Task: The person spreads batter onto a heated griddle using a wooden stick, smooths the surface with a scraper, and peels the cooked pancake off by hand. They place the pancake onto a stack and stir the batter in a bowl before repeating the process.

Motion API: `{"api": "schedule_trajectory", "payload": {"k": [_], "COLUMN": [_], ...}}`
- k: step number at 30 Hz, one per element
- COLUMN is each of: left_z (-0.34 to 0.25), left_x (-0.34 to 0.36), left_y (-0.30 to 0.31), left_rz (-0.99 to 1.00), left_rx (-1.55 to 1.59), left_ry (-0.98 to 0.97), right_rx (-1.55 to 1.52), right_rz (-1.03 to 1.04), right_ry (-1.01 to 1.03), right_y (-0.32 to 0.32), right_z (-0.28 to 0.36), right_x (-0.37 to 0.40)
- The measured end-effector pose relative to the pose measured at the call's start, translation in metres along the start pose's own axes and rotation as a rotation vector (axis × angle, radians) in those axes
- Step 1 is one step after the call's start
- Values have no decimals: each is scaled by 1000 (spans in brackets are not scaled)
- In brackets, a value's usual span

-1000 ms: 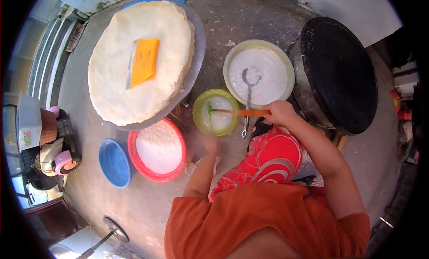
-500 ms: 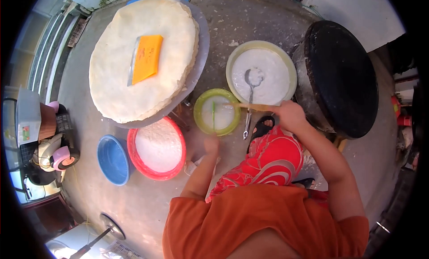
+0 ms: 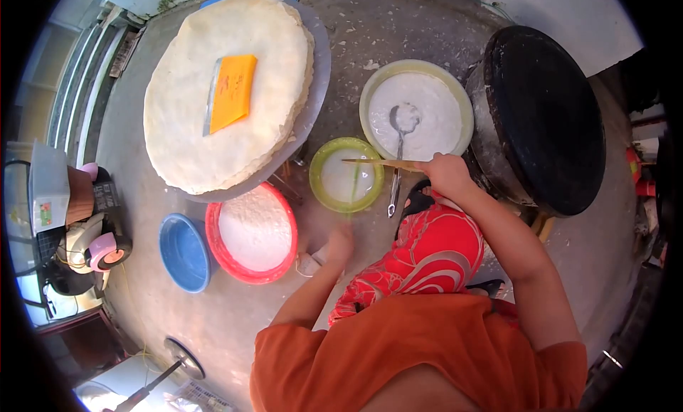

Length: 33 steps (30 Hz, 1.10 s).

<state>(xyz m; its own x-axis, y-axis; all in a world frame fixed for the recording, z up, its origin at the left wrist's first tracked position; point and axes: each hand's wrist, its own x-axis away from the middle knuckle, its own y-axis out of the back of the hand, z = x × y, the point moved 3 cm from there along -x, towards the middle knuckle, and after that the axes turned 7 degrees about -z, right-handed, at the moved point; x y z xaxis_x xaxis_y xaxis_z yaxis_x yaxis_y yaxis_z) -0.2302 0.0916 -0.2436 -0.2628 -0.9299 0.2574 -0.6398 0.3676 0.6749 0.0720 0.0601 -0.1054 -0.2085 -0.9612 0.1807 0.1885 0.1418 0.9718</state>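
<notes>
My right hand [image 3: 449, 177] is closed round the end of a flat wooden spatula [image 3: 377, 162], whose pale blade reaches left across a small yellow-green bowl [image 3: 316, 187] of whitish liquid. A thin green stick [image 3: 355, 178] runs from that bowl toward my left hand [image 3: 340, 243], which is low in front of it, blurred, with fingers closed at the stick's lower end. Behind lies a larger cream bowl [image 3: 365, 99] of white batter. A metal ladle [image 3: 395, 188] rests in it, its handle hanging over the near rim.
A big round black griddle [image 3: 544, 120] stands at right. At left, a tall stack of thin round flatbreads [image 3: 185, 92] on a grey board carries an orange scraper [image 3: 233, 88]. Below it are a red basin [image 3: 290, 266] of white flour and a blue basin [image 3: 183, 252].
The wooden spatula has moved left, farther over the small bowl, with my right hand. The green stick has shifted slightly right and tilted; my left hand is a little lower.
</notes>
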Motion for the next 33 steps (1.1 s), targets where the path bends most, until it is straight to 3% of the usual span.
{"api": "schedule_trajectory", "payload": {"k": [3,7,9,13,15,18,22,24,28,30,31,33], "left_z": [-42,18,40,37,-1,-26,1,11,62,116,95,28], "left_x": [12,-28,-51,-50,-18,8,-17,-39,-61,-76,-72,-49], "left_y": [0,-48,-52,-48,-26,-22,-43,-39,-60,-94,-81,-44], "left_rz": [94,4,-84,19,-59,-36,-63,-12,-44,192,197,383], "left_rx": [177,42,27,-29,-3,174,68,-36,-235,36,33,831], "left_ry": [-16,-109,-40,152,-63,-143,-117,122,-116,6,2,779], "right_rx": [64,53,-80,-115,-191,-351,-348,-303,-248,-490,-492,-812], "right_rz": [67,102,210,187,311,335,254,305,131,-54,-57,-24], "right_ry": [27,17,-85,-58,-174,-277,-306,-307,-264,-306,-312,-546], "right_y": [-4,12,10,3,-4,-6,-4,11,50,60,64,69], "right_z": [5,5,-2,-9,-10,-1,-5,-15,-29,-41,-42,-46], "right_x": [-2,4,8,6,-3,-7,2,14,55,82,96,124]}}
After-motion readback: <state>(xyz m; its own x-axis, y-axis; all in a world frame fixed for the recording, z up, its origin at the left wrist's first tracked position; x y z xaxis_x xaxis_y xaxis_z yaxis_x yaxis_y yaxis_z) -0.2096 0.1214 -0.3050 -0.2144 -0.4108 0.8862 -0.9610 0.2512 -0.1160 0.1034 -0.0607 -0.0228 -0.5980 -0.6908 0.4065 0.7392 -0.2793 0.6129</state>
